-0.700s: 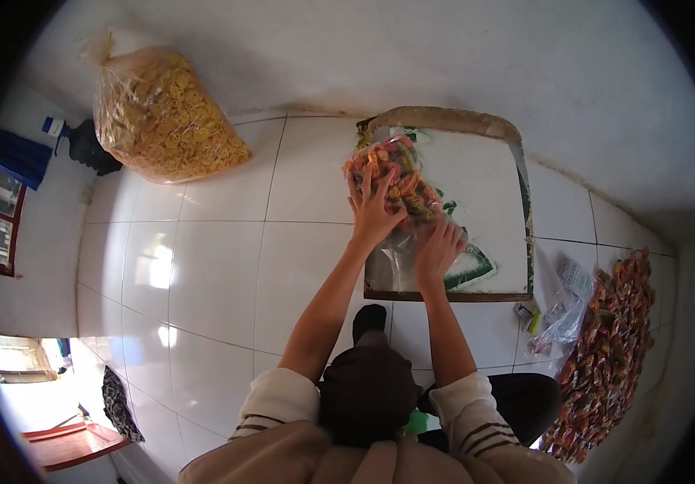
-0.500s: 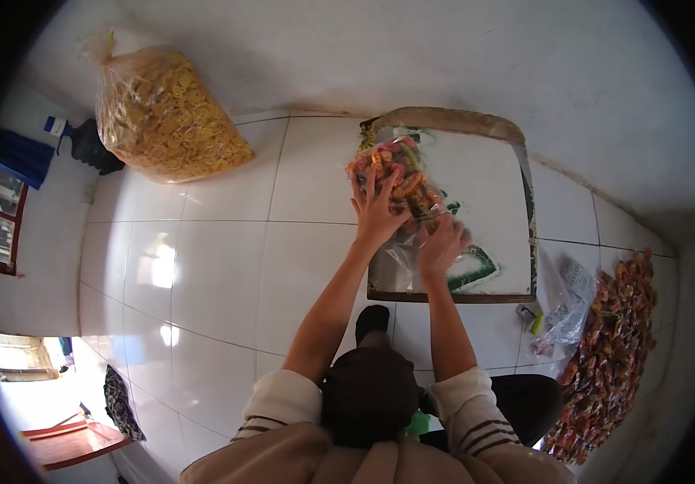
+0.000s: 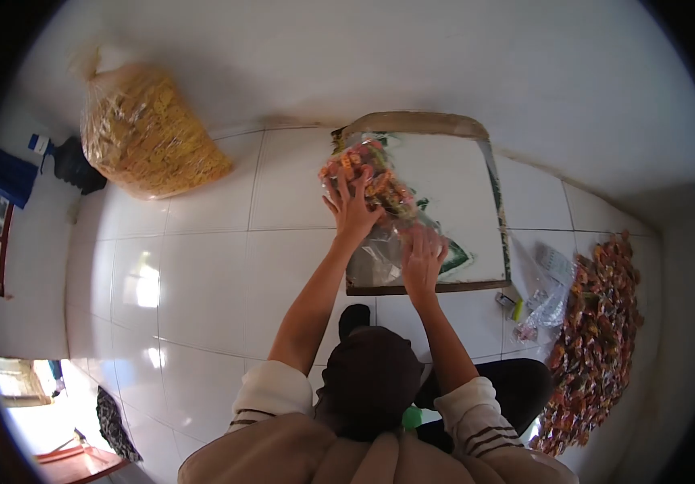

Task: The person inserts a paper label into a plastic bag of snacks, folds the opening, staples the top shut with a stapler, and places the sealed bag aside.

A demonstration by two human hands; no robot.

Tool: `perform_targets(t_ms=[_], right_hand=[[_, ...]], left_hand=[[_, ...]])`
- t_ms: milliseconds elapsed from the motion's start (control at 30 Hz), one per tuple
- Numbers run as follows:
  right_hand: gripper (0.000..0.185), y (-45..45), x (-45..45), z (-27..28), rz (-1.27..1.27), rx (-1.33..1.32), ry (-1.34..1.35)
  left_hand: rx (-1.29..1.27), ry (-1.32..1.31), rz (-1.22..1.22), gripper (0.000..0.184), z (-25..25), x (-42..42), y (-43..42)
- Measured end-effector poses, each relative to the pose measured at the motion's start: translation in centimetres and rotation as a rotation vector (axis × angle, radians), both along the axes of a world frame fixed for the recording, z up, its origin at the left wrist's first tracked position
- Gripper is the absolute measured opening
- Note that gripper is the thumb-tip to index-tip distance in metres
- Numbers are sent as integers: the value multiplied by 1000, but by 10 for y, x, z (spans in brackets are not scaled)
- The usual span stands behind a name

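A clear plastic bag of orange, red and green curly snack pieces (image 3: 377,187) lies on a low white-topped board (image 3: 452,181) with worn green patches. My left hand (image 3: 353,211) rests on the filled part, fingers spread across the plastic. At the bag's near end, where the plastic is bare, my right hand (image 3: 424,256) has its fingers drawn together on the film. The fingertips of the right hand are partly hidden by the crumpled plastic.
A large tied bag of yellow snacks (image 3: 154,133) stands by the wall at left. Many small packed bags (image 3: 597,347) are heaped at right. Beside them lie loose clear plastic (image 3: 549,294) and a yellow-green object (image 3: 518,310). A dark jug (image 3: 79,165) stands far left.
The whole view has shifted, so the board and bag appear further left. My left hand stays spread on the bag. The right hand has drawn slightly toward me along the plastic.
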State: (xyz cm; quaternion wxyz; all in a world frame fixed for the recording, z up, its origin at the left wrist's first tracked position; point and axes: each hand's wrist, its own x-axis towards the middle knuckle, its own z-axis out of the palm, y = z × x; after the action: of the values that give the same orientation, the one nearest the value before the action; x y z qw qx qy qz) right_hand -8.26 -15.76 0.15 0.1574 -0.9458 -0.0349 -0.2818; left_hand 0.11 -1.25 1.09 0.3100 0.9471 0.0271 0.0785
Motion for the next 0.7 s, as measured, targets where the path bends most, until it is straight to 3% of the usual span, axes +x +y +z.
perform_targets(t_ms=[133,233,267,400,433,500,567,600,633,700], right_hand=[[39,-30,-47,-4,96,-133,8],[27,-62,-70,-2,51,-68,8],[21,-70,-86,-2,55,-4,147],[11,-141,-107,11,44,183,442],[14,-171,-109,16,31,200,508],[17,-224,-125,33,10,229,565],[21,-275,-134,41,-95,265,416],[24,-283,-146,73,-106,330,351],[25,-295,-165,107,-117,287,367],[26,-334,-201,118,-203,386,246]], left_hand=[[71,-141,39,72,15,-13,-23],[18,-380,-42,40,42,-25,-67],[20,-393,-71,40,55,-39,-80],[-268,34,-844,27,83,-67,-156],[-264,13,-892,27,91,-73,-181],[-32,179,-1246,30,104,-97,-227],[-71,168,-1339,30,125,-129,-273],[-109,161,-1394,29,134,-141,-293],[-130,73,-1359,28,136,-150,-315],[-140,40,-1339,28,152,-177,-343]])
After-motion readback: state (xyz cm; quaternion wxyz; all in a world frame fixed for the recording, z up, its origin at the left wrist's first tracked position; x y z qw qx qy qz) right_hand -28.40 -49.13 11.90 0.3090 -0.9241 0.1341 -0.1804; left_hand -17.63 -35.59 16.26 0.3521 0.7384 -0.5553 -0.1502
